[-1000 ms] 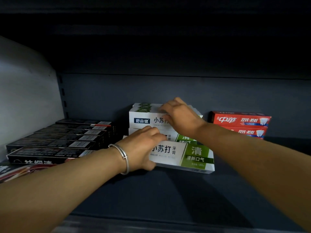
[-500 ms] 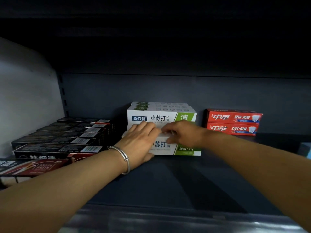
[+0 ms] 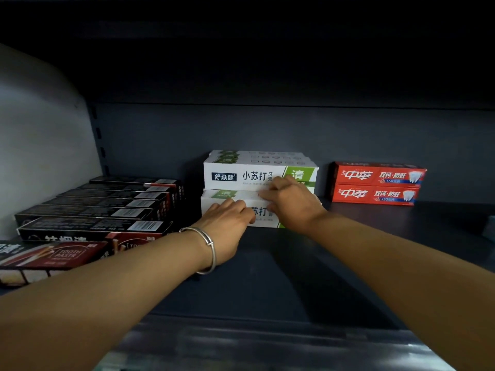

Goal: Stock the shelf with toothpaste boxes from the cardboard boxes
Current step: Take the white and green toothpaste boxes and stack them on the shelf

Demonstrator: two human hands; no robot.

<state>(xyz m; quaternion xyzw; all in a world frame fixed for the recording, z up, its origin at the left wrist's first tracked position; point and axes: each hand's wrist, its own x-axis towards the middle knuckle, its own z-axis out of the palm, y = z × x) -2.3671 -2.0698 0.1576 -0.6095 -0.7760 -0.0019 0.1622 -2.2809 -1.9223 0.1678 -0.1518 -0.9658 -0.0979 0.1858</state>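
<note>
White and green toothpaste boxes [image 3: 249,175] are stacked at the back middle of the dark shelf [image 3: 267,279]. The lowest front box [image 3: 223,204] lies lengthwise against the stack. My left hand [image 3: 227,223], with a silver bangle on the wrist, presses its straight fingers against that box's front face. My right hand [image 3: 292,203] rests its fingers on the same box's top edge, just below the upper box's green panel. The hands hide the box's middle and right end.
Several black toothpaste boxes [image 3: 107,207] lie in a row on the left, beside the pale side wall [image 3: 40,145]. Two red toothpaste boxes [image 3: 375,183] are stacked at the right. A shiny rail [image 3: 267,344] runs along the shelf's front edge.
The front white and green box has slid back from an angled spot until it sits flush with the stack. Both hands moved back with it, and my right hand came down off the upper box.
</note>
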